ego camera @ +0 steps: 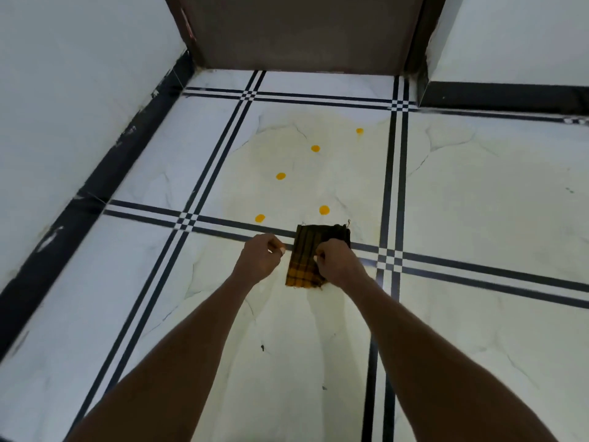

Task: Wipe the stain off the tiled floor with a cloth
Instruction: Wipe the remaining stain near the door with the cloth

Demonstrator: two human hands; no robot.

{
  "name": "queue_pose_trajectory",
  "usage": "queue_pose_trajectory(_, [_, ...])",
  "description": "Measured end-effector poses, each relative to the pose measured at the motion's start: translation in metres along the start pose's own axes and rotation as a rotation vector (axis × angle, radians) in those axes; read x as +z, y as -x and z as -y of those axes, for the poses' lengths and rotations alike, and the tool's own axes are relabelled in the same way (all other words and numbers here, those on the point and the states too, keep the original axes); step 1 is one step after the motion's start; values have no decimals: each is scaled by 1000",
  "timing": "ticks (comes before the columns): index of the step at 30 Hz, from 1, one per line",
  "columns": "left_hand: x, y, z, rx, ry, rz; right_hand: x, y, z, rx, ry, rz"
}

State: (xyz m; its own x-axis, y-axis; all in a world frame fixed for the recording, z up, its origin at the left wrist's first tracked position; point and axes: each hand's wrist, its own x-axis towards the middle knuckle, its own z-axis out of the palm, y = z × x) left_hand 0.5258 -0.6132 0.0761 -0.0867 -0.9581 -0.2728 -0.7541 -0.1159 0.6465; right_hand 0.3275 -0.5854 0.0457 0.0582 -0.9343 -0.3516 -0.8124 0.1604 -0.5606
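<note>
A folded dark cloth [304,260] with yellow checks lies flat on the white tiled floor [478,202], across a black tile line. My right hand [338,261] rests on the cloth's right side with curled fingers gripping it. My left hand [259,258] hovers just left of the cloth, fingers loosely curled and holding nothing. Several orange-yellow spots stain the tile beyond the cloth: the nearest stain [324,210] sits just past its far edge, another stain [260,218] lies to the left, and a third stain [280,176] is farther off.
A brown door [299,30] closes the far end. White walls with black skirting [105,173] run along the left and at the far right. A small dark speck [262,347] marks the tile between my forearms.
</note>
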Motion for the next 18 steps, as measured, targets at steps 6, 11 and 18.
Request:
queue_pose_trajectory(6, [14,-58,39,-2,-62,-143,64,-33,-29,-68,275,-137])
queue_pose_trajectory(11, [19,-107,83,10,-90,-133,87,-64,-39,-83,431,-307])
queue_pose_trajectory(18, [-20,-126,81,46,-104,-139,61,-68,-34,-139,458,-89])
